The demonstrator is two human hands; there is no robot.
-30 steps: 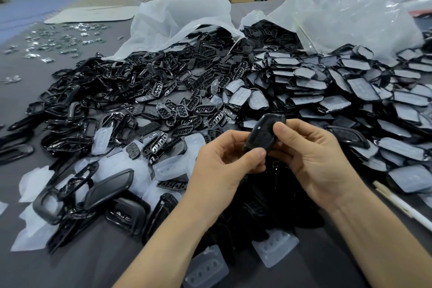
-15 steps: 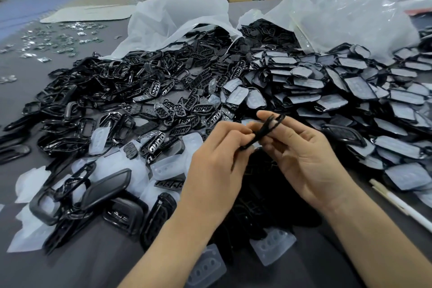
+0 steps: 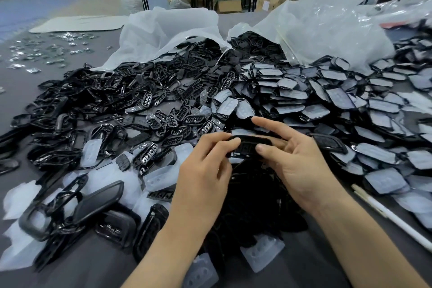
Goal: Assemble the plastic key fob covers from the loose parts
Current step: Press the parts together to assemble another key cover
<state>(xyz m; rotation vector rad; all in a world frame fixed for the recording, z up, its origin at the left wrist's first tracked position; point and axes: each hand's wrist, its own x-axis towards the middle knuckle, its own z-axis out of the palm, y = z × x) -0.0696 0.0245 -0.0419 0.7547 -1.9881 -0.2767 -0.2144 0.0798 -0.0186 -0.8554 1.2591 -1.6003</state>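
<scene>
Standing by the tabletop [image 3: 301,269]. The person has both forearms reaching in from the near edge.

- Left grip [image 3: 205,170]: fingers curled, grasping the left end of 1 black cover [image 3: 250,145], thumb tip on its upper edge.
- Right grip [image 3: 297,166]: pinching the right end of the same cover, thumb pressed on its near face. The index finger is stretched out above it; I cannot tell whether it touches.
- The cover is held off the tabletop between the 2 grips, long side running left to right, above a dark heap [image 3: 252,194] of parts.
- Left of the grips: a tangle of glossy black frames [image 3: 93,100].
- Just beyond the grips: slotted button inserts [image 3: 168,121], scattered loose.
- Right: a wide spread of shells [image 3: 339,100] with pale film on their faces.
- Behind these piles: 2 clear bags [image 3: 168,28], mouths open toward the piles, with parts spilling from them.
- Near side: translucent pads [image 3: 261,252] lie among the black parts.
- Near right: a white pen [image 3: 392,217] lies on the tabletop beside the right forearm.
- Far left: small shiny metal bits [image 3: 46,51], well apart from the piles.
</scene>
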